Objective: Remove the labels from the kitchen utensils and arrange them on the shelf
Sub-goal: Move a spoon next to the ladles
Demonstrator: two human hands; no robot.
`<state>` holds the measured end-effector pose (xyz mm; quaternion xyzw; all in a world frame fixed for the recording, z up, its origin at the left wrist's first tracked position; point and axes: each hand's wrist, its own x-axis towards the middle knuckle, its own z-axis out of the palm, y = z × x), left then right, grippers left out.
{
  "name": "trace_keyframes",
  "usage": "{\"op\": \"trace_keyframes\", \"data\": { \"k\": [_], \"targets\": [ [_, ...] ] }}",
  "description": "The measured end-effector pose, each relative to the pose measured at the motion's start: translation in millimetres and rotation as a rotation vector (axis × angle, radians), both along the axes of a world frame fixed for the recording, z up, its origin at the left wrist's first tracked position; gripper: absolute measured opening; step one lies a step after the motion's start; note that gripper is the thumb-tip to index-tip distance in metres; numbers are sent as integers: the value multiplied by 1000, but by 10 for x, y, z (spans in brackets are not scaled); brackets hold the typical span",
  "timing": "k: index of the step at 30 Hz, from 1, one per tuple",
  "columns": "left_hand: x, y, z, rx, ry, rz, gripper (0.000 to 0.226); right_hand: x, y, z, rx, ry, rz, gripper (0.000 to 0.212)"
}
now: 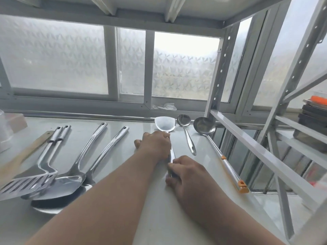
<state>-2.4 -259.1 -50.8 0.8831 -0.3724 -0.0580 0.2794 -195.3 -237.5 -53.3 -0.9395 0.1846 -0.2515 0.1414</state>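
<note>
A steel spatula lies on the white shelf, its blade pointing at the window. My left hand grips its handle just below the blade. My right hand holds the handle's near end. To the right lie a small steel spoon and a ladle with orange handle caps. On the left sit a slotted turner, two large steel spoons and a wooden handle, partly stacked over one another.
The frosted window runs behind the shelf. A metal rack upright and cross rail stand at the right. Dark boxes sit on a lower side shelf. A clear wrapper lies on the sill.
</note>
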Motion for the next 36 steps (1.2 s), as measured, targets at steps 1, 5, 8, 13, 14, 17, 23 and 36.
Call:
{"op": "trace_keyframes", "data": {
  "k": [1, 5, 8, 13, 14, 17, 23, 36],
  "targets": [
    [1, -2, 2, -7, 3, 9, 48, 6, -4, 1, 6, -4, 1, 16],
    [-15, 1, 0, -18, 15, 18, 46, 7, -10, -2, 18, -25, 6, 15],
    [-26, 8, 3, -27, 25, 30, 44, -6, -3, -2, 18, -29, 14, 15],
    [-40, 41, -8, -41, 34, 38, 42, -39, 48, -11, 4, -13, 37, 10],
    [-41, 46, -8, -41, 34, 36, 42, -36, 48, -17, 0, -13, 36, 10],
    [-55, 67, 16, -29, 53, 23, 42, -11, 30, -26, 0, -20, 17, 13],
    [-63, 97, 45, -2, 55, -5, 42, 25, 4, -43, 25, -11, -1, 17],
    [-177, 428, 376, -163, 167, -39, 55, -91, 203, 85, 46, -1, -73, 40]
  ]
}}
